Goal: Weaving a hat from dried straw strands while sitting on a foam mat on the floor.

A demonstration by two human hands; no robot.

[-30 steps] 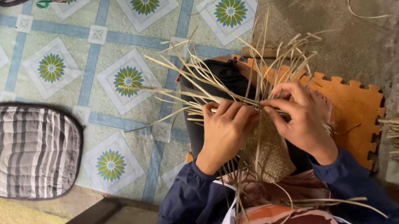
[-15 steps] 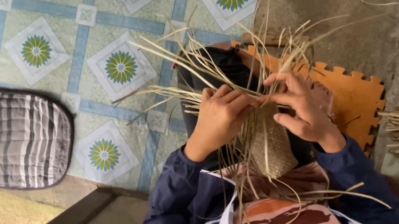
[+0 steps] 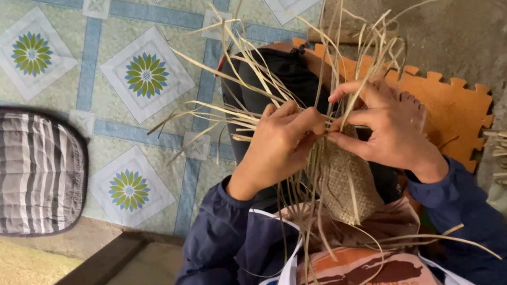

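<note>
Both hands (image 3: 332,134) on straw weave (image 3: 347,179)

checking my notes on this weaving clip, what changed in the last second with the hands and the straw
Both hands drew closer together: the left hand and right hand now pinch the straw strands at one spot just above the woven piece. The loose strands fan out higher and wider. The view shifted, so the striped cushion sits further left. Both hands kept their hold on the strands throughout; the orange foam mat stayed put.
</note>
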